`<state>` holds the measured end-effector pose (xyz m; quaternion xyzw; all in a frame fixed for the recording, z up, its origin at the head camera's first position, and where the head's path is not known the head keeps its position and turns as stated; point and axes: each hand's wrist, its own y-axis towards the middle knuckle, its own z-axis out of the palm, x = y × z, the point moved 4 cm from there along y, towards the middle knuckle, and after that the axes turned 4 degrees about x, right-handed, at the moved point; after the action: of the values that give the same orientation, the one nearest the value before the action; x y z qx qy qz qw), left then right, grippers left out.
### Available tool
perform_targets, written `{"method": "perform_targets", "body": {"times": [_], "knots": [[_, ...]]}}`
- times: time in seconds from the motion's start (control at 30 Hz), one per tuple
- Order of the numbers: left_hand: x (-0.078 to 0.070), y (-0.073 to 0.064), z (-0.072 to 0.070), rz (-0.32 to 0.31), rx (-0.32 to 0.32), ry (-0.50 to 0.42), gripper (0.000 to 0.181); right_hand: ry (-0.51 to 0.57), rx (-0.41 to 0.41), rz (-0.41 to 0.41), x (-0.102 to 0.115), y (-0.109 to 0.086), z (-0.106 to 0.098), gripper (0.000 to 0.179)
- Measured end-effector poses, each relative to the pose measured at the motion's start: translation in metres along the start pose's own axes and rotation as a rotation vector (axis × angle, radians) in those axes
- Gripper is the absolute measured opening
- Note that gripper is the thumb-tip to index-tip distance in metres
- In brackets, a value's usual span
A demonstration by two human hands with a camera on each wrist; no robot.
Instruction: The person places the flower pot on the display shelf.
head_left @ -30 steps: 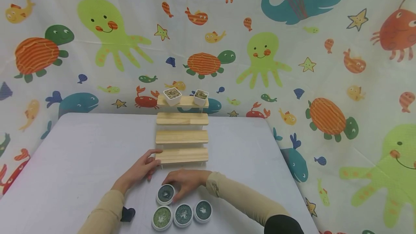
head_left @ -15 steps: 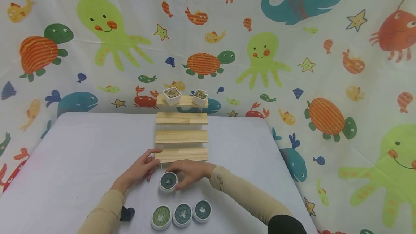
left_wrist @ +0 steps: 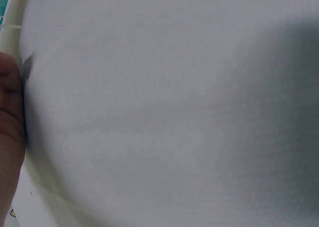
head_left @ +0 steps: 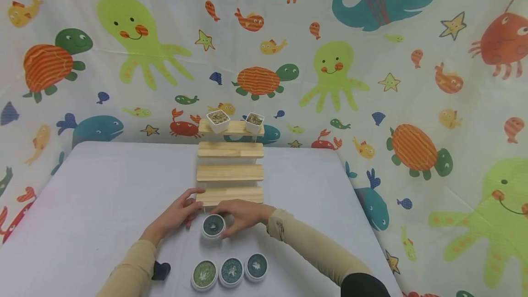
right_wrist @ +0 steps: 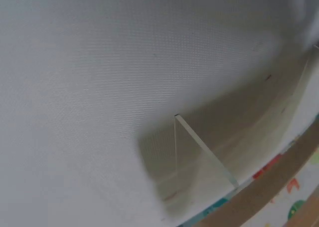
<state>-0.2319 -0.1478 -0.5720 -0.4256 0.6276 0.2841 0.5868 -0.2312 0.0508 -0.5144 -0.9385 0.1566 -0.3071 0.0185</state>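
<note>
My right hand [head_left: 241,214] grips the side of a small round white tub [head_left: 213,227] with a dark grey-green speckled top. It stands just in front of the lowest plank of a four-tier wooden stepped rack [head_left: 231,195]. At that plank's left end, my left hand [head_left: 177,213] holds the rack, index finger on top and thumb at the front edge. Part of this left hand [left_wrist: 10,122] shows at the edge of the left wrist view. A clear support [right_wrist: 207,149] under the rack appears in the right wrist view, where the right hand is out of sight.
Three similar tubs stand in a row nearer me: one green-topped [head_left: 204,275] and two dark-topped. Two square white pots [head_left: 218,121] of dry bits sit on the rack's top plank. A dark object [head_left: 161,270] lies by the left sleeve. A sea-animal cloth hangs behind the white table [head_left: 115,187].
The right hand has carried the dark-topped tub away from the others, forward towards the rack's lowest plank. The left hand stays at the rack's end.
</note>
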Motion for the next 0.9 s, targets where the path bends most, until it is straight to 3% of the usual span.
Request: {"method": "perform_targets", "body": {"times": [0.27, 0.63, 0.9], "knots": [[0.002, 0.0, -0.001, -0.022, -0.012, -0.002, 0.05, -0.012, -0.067, -0.019, 0.0, 0.003, -0.011, 0.058], [0.004, 0.001, -0.002, 0.013, 0.005, -0.004, 0.05, 0.192, -0.135, 0.057, 0.004, -0.001, -0.038, 0.057], [0.005, 0.002, -0.002, 0.0, -0.001, -0.008, 0.048, 0.257, -0.236, 0.093, 0.003, -0.007, -0.059, 0.056]]}}
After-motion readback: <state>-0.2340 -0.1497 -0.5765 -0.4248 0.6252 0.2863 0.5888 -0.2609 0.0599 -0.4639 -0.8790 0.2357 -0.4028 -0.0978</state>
